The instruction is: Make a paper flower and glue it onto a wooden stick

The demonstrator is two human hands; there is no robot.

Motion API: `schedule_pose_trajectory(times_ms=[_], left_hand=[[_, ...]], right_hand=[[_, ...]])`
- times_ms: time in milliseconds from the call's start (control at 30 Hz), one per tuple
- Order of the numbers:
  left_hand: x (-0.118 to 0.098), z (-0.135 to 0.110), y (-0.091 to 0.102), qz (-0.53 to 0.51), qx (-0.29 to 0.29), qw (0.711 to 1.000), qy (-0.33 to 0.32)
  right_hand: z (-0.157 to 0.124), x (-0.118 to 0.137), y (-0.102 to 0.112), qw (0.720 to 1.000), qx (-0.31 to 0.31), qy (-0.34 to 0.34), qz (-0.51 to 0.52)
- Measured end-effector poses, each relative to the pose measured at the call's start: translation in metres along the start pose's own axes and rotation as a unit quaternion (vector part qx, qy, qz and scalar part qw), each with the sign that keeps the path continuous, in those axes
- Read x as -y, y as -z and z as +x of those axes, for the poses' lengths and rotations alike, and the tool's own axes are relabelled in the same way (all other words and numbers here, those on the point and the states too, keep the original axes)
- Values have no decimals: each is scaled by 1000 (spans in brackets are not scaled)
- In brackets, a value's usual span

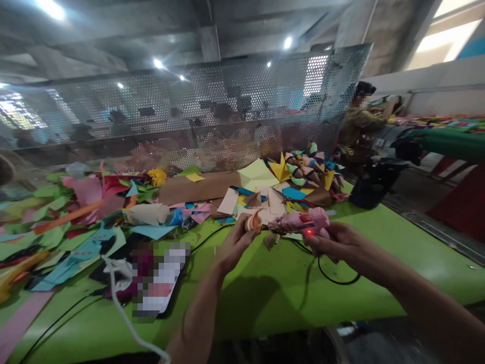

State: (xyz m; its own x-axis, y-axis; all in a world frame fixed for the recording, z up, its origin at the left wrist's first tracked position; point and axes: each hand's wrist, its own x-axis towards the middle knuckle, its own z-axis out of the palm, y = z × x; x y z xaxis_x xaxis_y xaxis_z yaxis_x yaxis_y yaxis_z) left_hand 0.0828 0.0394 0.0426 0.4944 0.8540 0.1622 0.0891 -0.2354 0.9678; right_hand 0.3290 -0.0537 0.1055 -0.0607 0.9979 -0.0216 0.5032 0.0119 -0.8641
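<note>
My left hand [235, 243] is closed on a small curled peach-orange piece [254, 221], which looks like rolled paper or foam. My right hand [335, 241] grips a pink glue gun [303, 220] with a red light glowing on its side. The gun's dark, crusted front end points left toward the curled piece. Whether the two touch, I cannot tell. A black cable [335, 281] loops on the green table below my right hand. Just beyond my hands lie loose cut pieces [276, 201] in peach, brown, yellow and blue.
Colourful scraps [81, 197] are heaped along the left side. A phone [162, 283] lies near my left forearm, beside a white cable [123, 313]. At the back right are a pile of small cone-like pieces [308, 167], a dark bin [373, 184] and a seated person [358, 124]. A perforated metal screen [212, 116] borders the table [382, 253].
</note>
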Motion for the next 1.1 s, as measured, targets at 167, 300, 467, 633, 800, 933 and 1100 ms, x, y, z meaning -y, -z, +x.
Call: schedule_pose_trajectory(times_ms=[167,300,467,633,800,933,1100], left_hand=[[-3,-1,-1,-13,9,1000,-4],[-3,0,-1,-9,14,1000,-6],[-3,0,-2,-19,10,1000,-9],[-4,0,-2,-14,5,1000,-6],[-5,0,-2,-16,9,1000,-3],[-6,-1,-2,-27,9,1000,-3],[-8,-1,-2,-12,16,1000,-13]], right_hand=[[2,0,-1,1000,13,-5,-2],[2,2,-2,1000,11,-1,-7],[2,3,-2,1000,10,7,-12],[3,4,-2,1000,-1,13,-21],[3,6,-2,999,-11,20,-30],[2,6,-2,999,1,24,-22],[-1,3,-2,1000,1,13,-18]])
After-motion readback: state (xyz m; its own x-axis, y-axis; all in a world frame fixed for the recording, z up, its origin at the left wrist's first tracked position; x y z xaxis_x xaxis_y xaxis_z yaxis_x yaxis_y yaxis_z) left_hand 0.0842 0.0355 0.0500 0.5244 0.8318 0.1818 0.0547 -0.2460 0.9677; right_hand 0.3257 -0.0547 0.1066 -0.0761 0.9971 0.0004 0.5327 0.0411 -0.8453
